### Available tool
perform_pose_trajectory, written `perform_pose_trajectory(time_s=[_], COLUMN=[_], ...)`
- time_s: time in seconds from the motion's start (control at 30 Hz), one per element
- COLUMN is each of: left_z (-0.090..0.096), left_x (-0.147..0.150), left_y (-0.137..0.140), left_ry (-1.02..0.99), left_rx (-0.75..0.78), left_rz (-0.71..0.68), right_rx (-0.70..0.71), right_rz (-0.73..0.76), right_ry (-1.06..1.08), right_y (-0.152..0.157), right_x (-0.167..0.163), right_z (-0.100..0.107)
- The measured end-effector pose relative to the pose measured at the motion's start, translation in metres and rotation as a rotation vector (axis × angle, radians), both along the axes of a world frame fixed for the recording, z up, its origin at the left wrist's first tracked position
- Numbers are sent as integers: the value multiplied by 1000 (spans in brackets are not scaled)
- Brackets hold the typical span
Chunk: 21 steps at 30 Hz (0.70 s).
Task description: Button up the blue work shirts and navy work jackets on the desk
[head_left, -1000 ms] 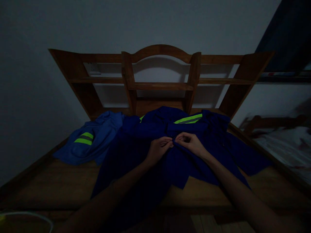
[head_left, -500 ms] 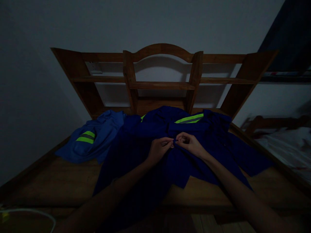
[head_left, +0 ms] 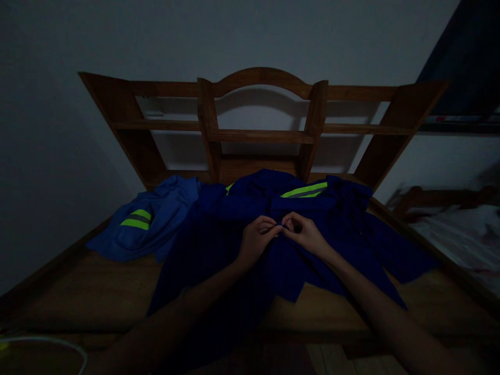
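A dark blue work jacket (head_left: 230, 250) with yellow-green reflective strips lies spread over the wooden desk, part of it hanging past the front edge. Near its middle, my left hand (head_left: 258, 237) pinches the cloth between thumb and fingertips. Close against it, my right hand (head_left: 304, 233) pinches the same bit of cloth from the other side, the fingertips of both hands almost touching. Whether a button or other fastener sits between them is too dark and small to tell. To the left lies a lighter blue garment (head_left: 160, 224) with a reflective strip, rumpled.
The wooden desk (head_left: 78, 291) has a shelf unit (head_left: 261, 136) along its back, against a pale wall. White cloth or plastic (head_left: 464, 234) lies beyond the right edge. A pale cable (head_left: 58, 341) curves at the lower left.
My left fingertips have shifted slightly and now meet the right ones more closely at the pinched cloth. The garments lie as before; the view has tilted a little.
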<state>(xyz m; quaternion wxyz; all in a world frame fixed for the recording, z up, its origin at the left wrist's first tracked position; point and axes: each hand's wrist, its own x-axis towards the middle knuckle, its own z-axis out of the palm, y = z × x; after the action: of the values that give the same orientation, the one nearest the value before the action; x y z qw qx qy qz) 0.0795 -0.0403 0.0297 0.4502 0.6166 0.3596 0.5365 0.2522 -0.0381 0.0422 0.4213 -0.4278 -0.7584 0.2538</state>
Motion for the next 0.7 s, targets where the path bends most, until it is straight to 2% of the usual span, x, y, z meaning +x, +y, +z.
perform_pose_trajectory(time_s=[0.2, 0.47, 0.7], left_z=[-3, -8, -9], left_x=[1, 0, -4], left_y=[5, 11, 10], left_ry=[-56, -238, -273], left_rx=[-109, -415, -490], left_rz=[13, -24, -76], right_rx=[119, 118, 110], right_rz=[-38, -3, 7], right_ry=[-114, -184, -203], right_y=[-6, -3, -2], right_x=[-2, -2, 0], right_z=[3, 1, -1])
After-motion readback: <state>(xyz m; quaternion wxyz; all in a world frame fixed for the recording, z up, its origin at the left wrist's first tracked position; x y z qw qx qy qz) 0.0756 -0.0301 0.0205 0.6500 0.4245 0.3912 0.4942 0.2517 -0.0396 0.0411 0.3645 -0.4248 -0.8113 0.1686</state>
